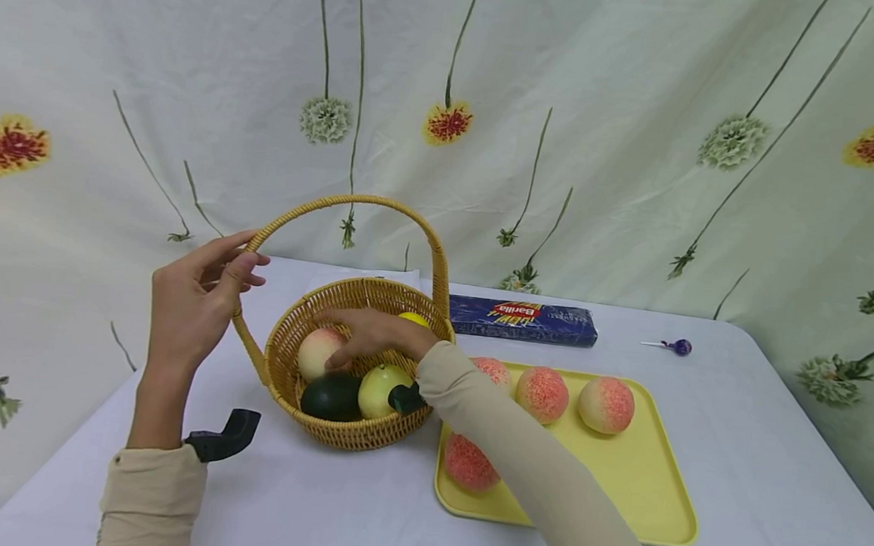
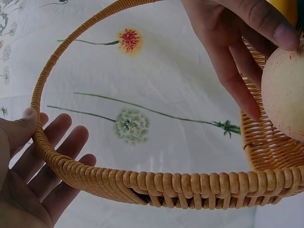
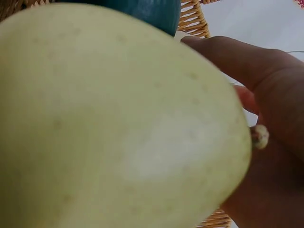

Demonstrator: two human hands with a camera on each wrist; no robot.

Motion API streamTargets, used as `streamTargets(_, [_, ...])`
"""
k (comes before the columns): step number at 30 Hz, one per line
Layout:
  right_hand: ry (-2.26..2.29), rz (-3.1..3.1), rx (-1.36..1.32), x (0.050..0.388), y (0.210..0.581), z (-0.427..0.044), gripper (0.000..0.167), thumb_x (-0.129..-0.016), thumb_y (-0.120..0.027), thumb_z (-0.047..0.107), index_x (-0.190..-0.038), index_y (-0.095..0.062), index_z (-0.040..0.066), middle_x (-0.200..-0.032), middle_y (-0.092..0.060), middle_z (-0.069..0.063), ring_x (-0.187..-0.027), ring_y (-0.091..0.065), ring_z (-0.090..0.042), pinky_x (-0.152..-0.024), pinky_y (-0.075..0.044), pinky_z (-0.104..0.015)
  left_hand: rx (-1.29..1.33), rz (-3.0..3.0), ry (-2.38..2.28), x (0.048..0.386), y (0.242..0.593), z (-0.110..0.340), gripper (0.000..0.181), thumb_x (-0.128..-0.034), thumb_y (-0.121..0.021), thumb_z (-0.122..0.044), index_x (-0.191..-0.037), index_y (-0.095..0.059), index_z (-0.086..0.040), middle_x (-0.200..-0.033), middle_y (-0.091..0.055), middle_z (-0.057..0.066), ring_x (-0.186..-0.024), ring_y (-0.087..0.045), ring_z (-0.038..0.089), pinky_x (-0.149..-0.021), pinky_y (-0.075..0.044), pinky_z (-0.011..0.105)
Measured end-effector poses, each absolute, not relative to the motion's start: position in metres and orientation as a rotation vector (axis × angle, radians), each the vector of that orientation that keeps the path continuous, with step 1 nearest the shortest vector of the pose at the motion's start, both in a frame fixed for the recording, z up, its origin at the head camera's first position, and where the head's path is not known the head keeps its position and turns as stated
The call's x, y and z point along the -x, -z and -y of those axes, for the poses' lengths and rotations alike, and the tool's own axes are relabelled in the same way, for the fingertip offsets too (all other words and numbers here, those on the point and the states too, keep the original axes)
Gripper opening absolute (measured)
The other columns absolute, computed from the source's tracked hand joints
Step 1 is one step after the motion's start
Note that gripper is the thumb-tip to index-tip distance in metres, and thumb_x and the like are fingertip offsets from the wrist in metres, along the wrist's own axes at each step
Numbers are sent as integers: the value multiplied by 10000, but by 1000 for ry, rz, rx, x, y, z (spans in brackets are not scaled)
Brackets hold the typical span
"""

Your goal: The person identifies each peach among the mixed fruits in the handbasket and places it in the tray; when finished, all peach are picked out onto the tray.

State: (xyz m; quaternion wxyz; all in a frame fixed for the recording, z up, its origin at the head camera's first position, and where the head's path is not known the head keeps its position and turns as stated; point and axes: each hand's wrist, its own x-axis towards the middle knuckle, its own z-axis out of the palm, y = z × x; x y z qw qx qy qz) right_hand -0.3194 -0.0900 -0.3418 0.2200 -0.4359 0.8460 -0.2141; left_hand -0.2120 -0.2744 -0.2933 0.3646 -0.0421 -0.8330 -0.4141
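A wicker basket [image 1: 352,440] stands on the table with its arched handle [image 1: 438,260] up. My left hand [image 1: 197,296] holds the left side of the handle between thumb and fingers. Over the basket, my right hand [image 1: 373,333] spreads its fingers above and around a pale peach [image 1: 317,354]. In the left wrist view the thumb overlaps the peach's top, while the fingers are extended beside it. Next to the peach lie a dark green oval fruit [image 1: 330,397] and a pale green, stemmed fruit [image 1: 383,391]. Something yellow [image 1: 414,318] shows behind the right hand, partly hidden.
Right of the basket lies a yellow tray [image 1: 649,495] with several pink peaches [image 1: 542,395], partly covered by the right sleeve. A blue Barilla spaghetti pack [image 1: 561,325] lies behind it. A purple lollipop [image 1: 680,347] is at the back right. A flowered cloth [image 1: 626,134] hangs behind the table.
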Motion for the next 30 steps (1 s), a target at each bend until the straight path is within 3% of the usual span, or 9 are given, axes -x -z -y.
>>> streamTargets(8, [559,-2301,1207,319,343,91,750,-900,-673,202,-1523,-257,171,-1402,-465,-71,-1156,-510,-141,-948,-432,-246,104,2156,1051,212,293,273,322,-942,-612,-198,-1263,-648,-195,-958,-706,-37,-721,-631,-65,-619,-479,84])
streamTargets(20, [555,-2343,1245,319,345,93,649,-888,-698,202,-1450,-381,131,-1287,-524,-73,-1094,-525,-157,-857,-456,-230,94,2156,1058,211,293,273,321,-945,-609,-210,-1264,-647,-202,-951,-701,-68,-726,-638,-51,-615,-483,94])
streamTargets(30, [626,-2332,1208,319,346,91,622,-861,-724,152,-1375,-379,99,-1231,-522,-69,-1011,-532,-139,-807,-462,-214,89,2165,1052,211,293,272,326,-950,-600,-232,-1273,-639,-229,-996,-708,54,-731,-634,-48,-615,-482,95])
